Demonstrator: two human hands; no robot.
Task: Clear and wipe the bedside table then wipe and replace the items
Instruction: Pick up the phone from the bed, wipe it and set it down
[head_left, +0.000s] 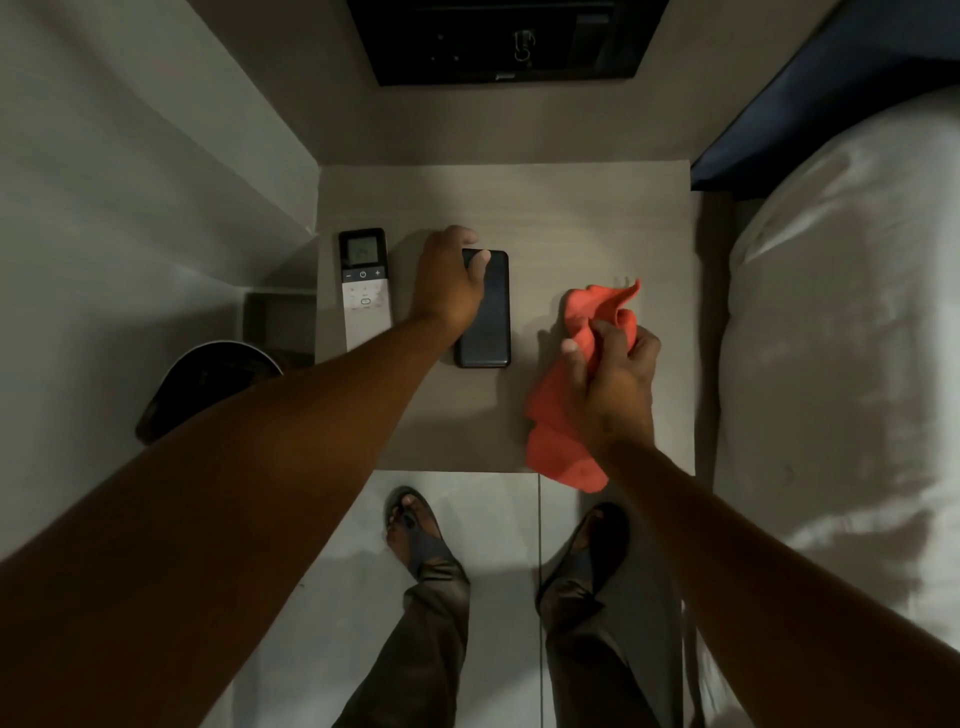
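Standing at bedside table (597, 218), person views surface from above. Left hand (448, 283) curled over far-left corner of black phone (488, 312) — thumb on screen, fingers round far edge; phone lies flat, left of centre. White remote (363, 288) lies flat just beside phone, along left edge of surface. Right hand (613, 384) grips bunched orange cloth (576, 374) near front-right corner — cloth's lower end hangs past front edge. White bedding (841, 338) right of table; dark round bin (208, 387) left of it, on floor.
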